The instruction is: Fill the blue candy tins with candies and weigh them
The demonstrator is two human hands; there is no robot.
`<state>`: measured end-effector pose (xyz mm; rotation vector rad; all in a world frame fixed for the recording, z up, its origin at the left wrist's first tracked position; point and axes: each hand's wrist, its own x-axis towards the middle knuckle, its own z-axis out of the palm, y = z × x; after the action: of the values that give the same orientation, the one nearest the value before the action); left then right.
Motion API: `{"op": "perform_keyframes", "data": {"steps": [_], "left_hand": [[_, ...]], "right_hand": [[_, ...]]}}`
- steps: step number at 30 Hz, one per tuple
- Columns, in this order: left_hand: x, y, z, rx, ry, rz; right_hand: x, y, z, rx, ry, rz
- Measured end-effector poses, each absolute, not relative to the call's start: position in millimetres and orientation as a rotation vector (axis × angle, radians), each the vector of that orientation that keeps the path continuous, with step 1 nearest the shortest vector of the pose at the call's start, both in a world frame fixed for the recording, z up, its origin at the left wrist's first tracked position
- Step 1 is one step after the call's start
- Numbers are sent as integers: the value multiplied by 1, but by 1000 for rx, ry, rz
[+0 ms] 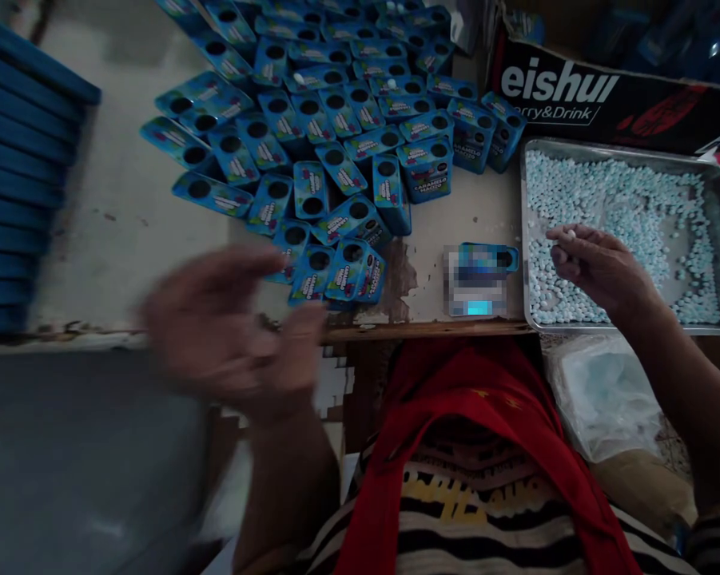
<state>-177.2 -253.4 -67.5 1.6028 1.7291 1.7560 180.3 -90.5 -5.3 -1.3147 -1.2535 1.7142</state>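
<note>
Many small blue candy boxes [336,120] with round holes lie heaped across the table top. One more blue box [485,259] lies alone beside a metal tray [719,188] filled with small pale blue and white candies [623,200]. My right hand [596,267] hovers over the tray's left side, fingers pinched on a few small white candies. My left hand [228,327] is smeared by motion near the table's front edge, just left of the nearest boxes; its fingers look spread with nothing in them.
A stack of dark blue flat trays [17,184] stands at the left. A black printed carton [605,92] sits behind the metal tray. A clear plastic bag [605,399] hangs below the table at right. The worn table edge [425,327] runs across the front.
</note>
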Motion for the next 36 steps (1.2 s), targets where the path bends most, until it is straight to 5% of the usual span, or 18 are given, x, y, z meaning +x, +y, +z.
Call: {"op": "perform_keyframes", "data": {"steps": [8, 19, 36], "left_hand": [[-89, -202, -93, 1400, 1563, 1497], [-111, -196, -109, 1430, 1591, 1215], [-126, -213, -99, 1564, 1556, 1244]], "right_hand": [[138, -95, 16, -1172, -1537, 1800], [130, -90, 44, -1211, -2702, 843], [102, -92, 58, -1184, -3017, 508]]}}
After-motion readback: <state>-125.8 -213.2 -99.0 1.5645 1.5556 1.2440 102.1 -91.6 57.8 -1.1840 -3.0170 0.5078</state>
